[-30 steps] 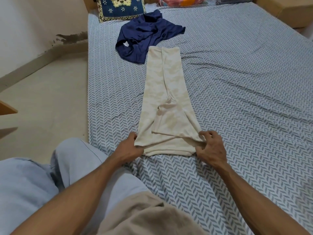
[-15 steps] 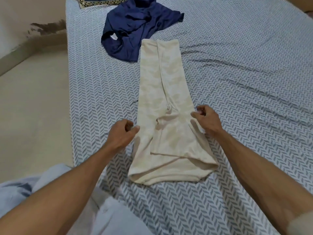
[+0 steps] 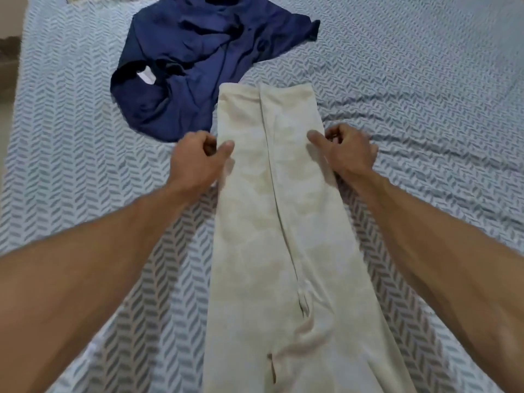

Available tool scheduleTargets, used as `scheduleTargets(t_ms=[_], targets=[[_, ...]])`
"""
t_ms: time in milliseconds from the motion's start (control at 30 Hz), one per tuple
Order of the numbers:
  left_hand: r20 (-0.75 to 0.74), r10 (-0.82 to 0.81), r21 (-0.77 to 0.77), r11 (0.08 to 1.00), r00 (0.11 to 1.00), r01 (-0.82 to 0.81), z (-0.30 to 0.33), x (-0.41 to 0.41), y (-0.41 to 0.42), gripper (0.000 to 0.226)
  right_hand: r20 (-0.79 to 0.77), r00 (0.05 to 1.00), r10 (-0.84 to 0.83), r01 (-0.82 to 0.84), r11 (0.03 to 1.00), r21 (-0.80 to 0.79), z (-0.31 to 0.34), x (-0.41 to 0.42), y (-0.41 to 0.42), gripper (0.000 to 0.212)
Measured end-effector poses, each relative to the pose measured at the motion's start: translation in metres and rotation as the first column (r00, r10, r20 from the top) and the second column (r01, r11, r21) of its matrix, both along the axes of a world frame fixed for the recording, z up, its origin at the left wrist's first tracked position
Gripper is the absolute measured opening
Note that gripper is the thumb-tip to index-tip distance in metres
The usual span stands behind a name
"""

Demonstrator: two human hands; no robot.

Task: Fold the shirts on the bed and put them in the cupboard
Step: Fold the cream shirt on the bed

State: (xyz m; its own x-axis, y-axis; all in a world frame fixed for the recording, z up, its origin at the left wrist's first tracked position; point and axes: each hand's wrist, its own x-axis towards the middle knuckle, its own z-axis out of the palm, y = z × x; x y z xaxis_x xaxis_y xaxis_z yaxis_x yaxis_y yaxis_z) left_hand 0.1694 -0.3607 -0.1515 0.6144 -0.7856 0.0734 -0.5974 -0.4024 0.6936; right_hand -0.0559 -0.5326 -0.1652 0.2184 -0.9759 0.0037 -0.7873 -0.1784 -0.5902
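A beige shirt [image 3: 283,222], folded lengthwise into a long narrow strip, lies on the bed [image 3: 425,95] and runs away from me. My left hand [image 3: 195,163] is at the strip's left edge near its far end, thumb on top of the fabric and fingers curled beside the edge. My right hand [image 3: 348,151] mirrors it at the right edge, thumb on the cloth and fingers curled. A crumpled navy blue shirt [image 3: 192,66] lies unfolded just beyond, touching the beige strip's far left corner. No cupboard is in view.
The bed's blue-grey herringbone sheet [image 3: 71,137] spreads wide to the left and right of the shirts, wrinkled to the right. A strip of floor and wall shows past the bed's left edge [image 3: 8,80].
Both hands left the shirt's near hem and travelled forward along its sides to the far part of the strip. My view moved forward and down with them.
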Motion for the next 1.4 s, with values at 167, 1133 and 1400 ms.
scheduleTargets(t_ms=[167,1133,1400], targets=[[-0.083,0.072,-0.014,0.997,0.994,-0.074,-0.005,0.041,-0.073,0.045,0.197,0.978,-0.062,0.054,0.998,0.043,-0.006,0.030,-0.061,0.065],[-0.466,-0.005,-0.107,0.993,0.885,-0.051,0.017,0.067,-0.097,0.004,0.626,0.777,-0.067,-0.097,0.970,0.225,0.015,0.030,-0.087,0.025],[-0.543,-0.144,-0.249,0.969,0.827,0.005,0.046,0.041,-0.047,0.011,0.669,0.734,-0.118,-0.130,0.942,0.308,0.054,-0.003,-0.035,0.031]])
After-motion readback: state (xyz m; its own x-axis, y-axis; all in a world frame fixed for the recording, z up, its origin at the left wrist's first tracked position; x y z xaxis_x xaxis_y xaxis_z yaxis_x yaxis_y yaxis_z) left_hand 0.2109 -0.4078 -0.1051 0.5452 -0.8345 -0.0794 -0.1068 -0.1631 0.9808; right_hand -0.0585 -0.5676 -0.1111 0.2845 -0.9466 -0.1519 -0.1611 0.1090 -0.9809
